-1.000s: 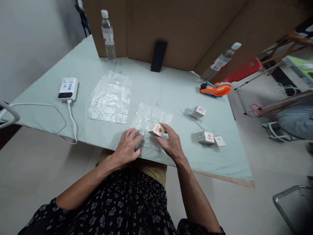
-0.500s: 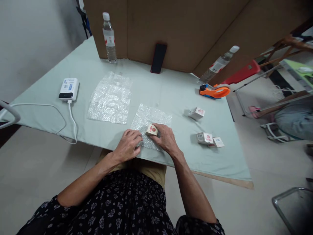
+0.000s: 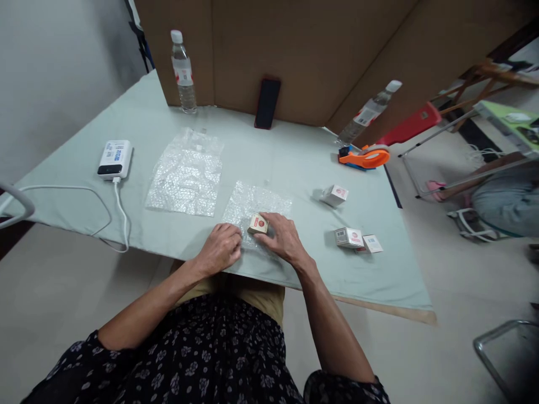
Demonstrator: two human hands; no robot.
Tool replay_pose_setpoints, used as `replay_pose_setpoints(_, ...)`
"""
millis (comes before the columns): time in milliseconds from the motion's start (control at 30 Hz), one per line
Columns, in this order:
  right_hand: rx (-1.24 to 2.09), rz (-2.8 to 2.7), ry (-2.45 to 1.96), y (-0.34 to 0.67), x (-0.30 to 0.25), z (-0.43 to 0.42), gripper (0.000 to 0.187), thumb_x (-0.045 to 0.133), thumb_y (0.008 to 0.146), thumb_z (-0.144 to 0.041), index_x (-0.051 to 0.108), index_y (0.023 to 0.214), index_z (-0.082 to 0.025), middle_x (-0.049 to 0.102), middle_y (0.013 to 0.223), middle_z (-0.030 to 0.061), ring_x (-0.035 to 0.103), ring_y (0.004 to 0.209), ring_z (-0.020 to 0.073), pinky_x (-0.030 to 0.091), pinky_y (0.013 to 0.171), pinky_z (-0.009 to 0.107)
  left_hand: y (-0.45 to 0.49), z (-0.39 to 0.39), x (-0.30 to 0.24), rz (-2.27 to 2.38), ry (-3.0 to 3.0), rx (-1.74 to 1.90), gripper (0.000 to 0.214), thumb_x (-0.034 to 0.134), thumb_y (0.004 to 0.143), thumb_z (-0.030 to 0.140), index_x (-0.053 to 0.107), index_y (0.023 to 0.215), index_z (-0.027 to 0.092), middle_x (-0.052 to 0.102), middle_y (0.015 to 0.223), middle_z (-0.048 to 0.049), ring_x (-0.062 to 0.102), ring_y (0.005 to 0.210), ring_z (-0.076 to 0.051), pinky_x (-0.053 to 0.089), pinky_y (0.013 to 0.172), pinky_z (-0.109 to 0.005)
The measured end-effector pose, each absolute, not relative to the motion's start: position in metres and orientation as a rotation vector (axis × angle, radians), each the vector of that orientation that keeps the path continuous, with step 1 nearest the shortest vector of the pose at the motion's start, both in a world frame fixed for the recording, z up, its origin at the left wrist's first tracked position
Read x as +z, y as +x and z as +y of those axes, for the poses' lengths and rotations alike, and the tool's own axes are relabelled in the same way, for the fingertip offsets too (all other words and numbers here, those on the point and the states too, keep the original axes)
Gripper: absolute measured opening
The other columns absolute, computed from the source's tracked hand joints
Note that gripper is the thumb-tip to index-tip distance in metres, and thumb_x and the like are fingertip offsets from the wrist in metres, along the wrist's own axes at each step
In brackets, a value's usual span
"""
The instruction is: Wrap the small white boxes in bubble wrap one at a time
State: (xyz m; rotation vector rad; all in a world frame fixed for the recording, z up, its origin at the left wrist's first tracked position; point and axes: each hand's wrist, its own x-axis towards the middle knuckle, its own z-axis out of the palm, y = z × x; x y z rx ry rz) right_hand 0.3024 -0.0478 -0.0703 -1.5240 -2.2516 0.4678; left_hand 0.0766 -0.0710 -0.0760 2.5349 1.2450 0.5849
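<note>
My right hand (image 3: 283,238) is closed around a small cream-coloured box (image 3: 258,223) with a red emblem, holding it over a sheet of bubble wrap (image 3: 261,197) near the table's front edge. At that sheet's left front corner, my left hand (image 3: 220,247) has its fingers curled together on the wrap's edge; its fingertips are partly hidden. A second, larger piece of bubble wrap (image 3: 185,177) lies flat to the left. Off to the right stand similar small boxes: one box (image 3: 336,195) further back, another box (image 3: 348,237) nearer, and a third box (image 3: 372,243) against it.
An orange tape dispenser (image 3: 365,157) lies at the right back. Two water bottles, one on the left (image 3: 184,76) and one on the right (image 3: 367,115), and a phone (image 3: 267,103) stand before a cardboard screen (image 3: 295,50). A white power bank (image 3: 115,159) with a cable sits left.
My left fingers have drawn closer together at the wrap's edge. The right hand still grips the box, tilted slightly differently. The whole view has shifted a little.
</note>
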Motion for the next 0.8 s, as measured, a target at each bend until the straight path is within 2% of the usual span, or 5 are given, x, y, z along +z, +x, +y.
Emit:
replay_pose_setpoints(167,0.466,-2.208,-1.392,0.313,-0.057,-0.069,0.051,0.066,0.086,-0.051,0.055,0.131,-0.028,0.058,0.136,0.0102,0.052,0.128,0.0307,0.042,0.101,0.048,0.082,-0.051,-0.062,1.230,2.334,0.731,0.010,0.056,0.079,0.010,0.059,0.076,0.019,0.070,0.097,-0.0072,0.063,0.100,-0.023,0.047,0.090,-0.039)
replay_pose_setpoints(333,0.391,-2.091,-1.421,0.307,-0.066,-0.065,0.012,0.059,0.092,-0.033,0.066,0.092,-0.023,0.065,0.124,0.0105,0.059,0.118,0.0285,0.045,0.096,0.047,0.091,-0.028,-0.053,1.289,2.182,0.721,0.006,0.055,0.078,0.016,0.058,0.080,0.020,0.070,0.098,-0.0061,0.064,0.098,-0.024,0.047,0.091,-0.040)
replay_pose_setpoints(467,0.512,-1.965,-1.384,0.302,-0.070,-0.055,0.013,0.056,0.093,-0.029,0.064,0.085,-0.023,0.067,0.116,0.0097,0.064,0.111,0.0249,0.048,0.094,0.044,0.094,-0.022,-0.053,1.220,2.171,0.657,0.035,0.065,0.070,0.024,0.060,0.105,0.020,0.068,0.110,-0.0078,0.062,0.105,-0.027,0.048,0.095,-0.043)
replay_pose_setpoints(633,0.595,-1.900,-1.354,0.302,-0.069,-0.053,0.011,0.058,0.092,-0.029,0.062,0.082,-0.024,0.068,0.113,0.0087,0.064,0.108,0.0239,0.049,0.094,0.042,0.100,-0.015,-0.058,1.111,2.017,0.672,0.006,0.060,0.080,0.026,0.063,0.082,0.021,0.067,0.119,-0.0063,0.061,0.115,-0.025,0.046,0.101,-0.041)
replay_pose_setpoints(800,0.592,-1.853,-1.333,0.301,-0.071,-0.053,0.011,0.059,0.091,-0.026,0.061,0.080,-0.023,0.068,0.109,0.0085,0.065,0.103,0.0223,0.050,0.092,0.039,0.105,-0.012,-0.059,1.054,1.782,0.740,0.016,0.062,0.082,0.029,0.063,0.070,0.019,0.069,0.118,-0.0066,0.064,0.110,-0.022,0.048,0.099,-0.039)
